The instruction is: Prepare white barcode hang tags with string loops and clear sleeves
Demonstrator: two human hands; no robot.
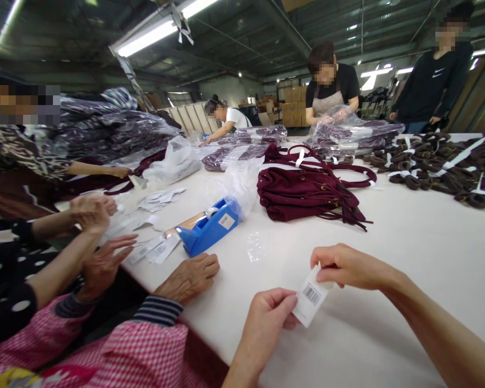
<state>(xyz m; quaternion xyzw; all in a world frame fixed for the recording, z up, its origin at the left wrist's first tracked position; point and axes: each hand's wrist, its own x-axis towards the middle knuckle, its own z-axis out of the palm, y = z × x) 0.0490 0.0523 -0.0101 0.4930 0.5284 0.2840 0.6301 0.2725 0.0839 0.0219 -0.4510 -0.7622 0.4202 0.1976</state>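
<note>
Both hands hold one small white barcode label just above the white desk. The left hand is closed on its lower edge with thumb and fingers; the right hand pinches its upper edge. Beside the left hand, another person's hand with a striped cuff rests on the desk. Behind it stands a blue tape dispenser with a roll of tape inside. Farther back, dark red bags lie in a pile, and clear plastic bags contain dark purple goods.

Probably matt paper barcode tag
</note>
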